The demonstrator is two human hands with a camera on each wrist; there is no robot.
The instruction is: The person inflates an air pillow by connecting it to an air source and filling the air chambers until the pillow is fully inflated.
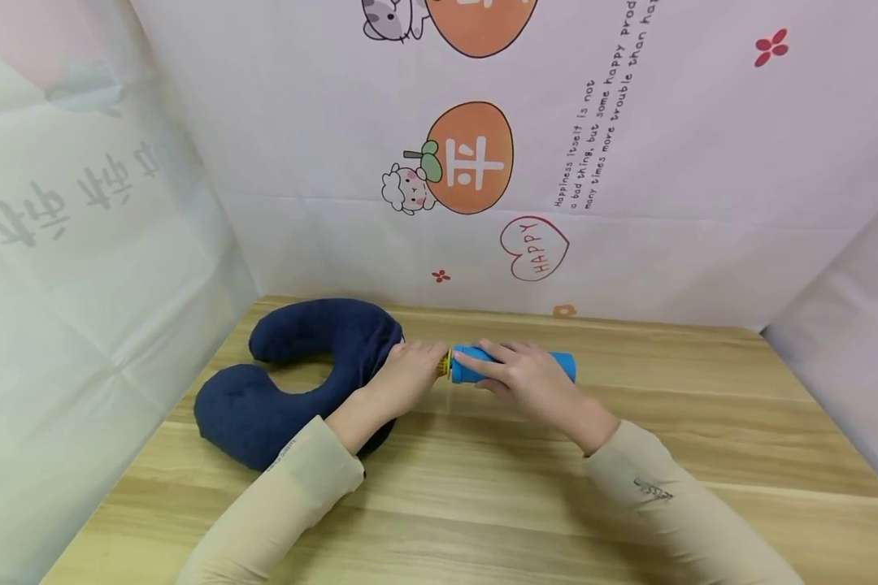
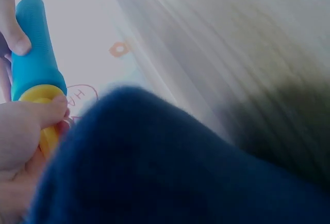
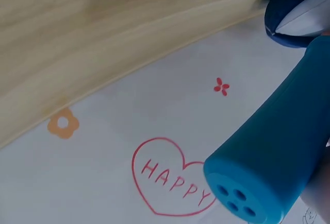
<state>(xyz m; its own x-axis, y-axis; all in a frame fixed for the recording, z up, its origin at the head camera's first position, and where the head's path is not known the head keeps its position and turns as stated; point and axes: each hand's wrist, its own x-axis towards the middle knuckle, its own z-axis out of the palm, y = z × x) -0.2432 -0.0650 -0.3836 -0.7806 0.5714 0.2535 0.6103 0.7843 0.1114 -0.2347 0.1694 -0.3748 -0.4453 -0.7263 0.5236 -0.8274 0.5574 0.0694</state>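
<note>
Above the table, my right hand (image 1: 530,378) grips a blue tube (image 1: 565,366) (image 2: 36,38) from above, its index finger lying along the tube toward the left end. My left hand (image 1: 407,372) (image 2: 20,136) pinches a yellow piece (image 1: 443,366) (image 2: 38,92) at that end, thumb over it. The two parts meet or nearly meet; I cannot tell whether they are joined. In the right wrist view, the blue tube (image 3: 273,136) shows several small holes in its flat end. A navy U-shaped neck pillow (image 1: 351,341) (image 2: 154,157) lies beside and partly beneath my left forearm.
The wooden table (image 1: 468,504) runs back to a white printed cloth (image 1: 322,162) hanging behind it. More white cloth (image 1: 102,244) stands along the left side, and another sheet (image 1: 856,268) on the right. The pillow covers part of the table's left side.
</note>
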